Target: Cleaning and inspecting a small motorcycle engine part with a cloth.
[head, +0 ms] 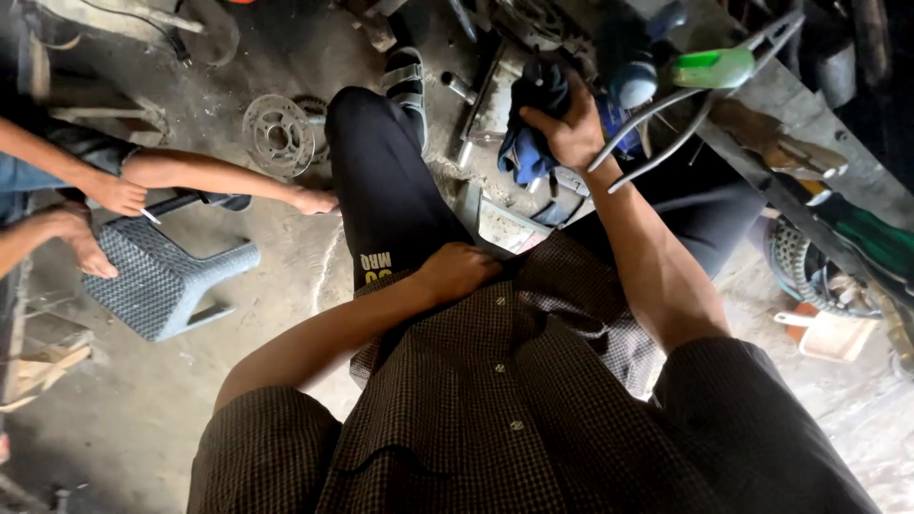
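The person's right hand (568, 128) is gripping a dark blue and black cloth (531, 124), its fingers closing over the top of the bundle while the loose blue folds are hanging down below the palm. The cloth is sitting just left of a bent grey metal frame (693, 103), whose two thin bars are crossing in front of the right wrist. A green plastic bottle (712, 69) is lying just above that frame, and a blue can-like object (633, 86) is standing right beside the cloth, between it and the frame. The left hand (459, 270) is resting on the person's own lap, well below and left of the frame, curled into a loose fist against the edge of the checked shirt (505, 400) and holding nothing that shows. Far left of the frame, another person's hands are reaching toward a tipped grey plastic stool (162, 281), with a round metal disc (278, 134) lying on the dusty floor (143, 400) near it.
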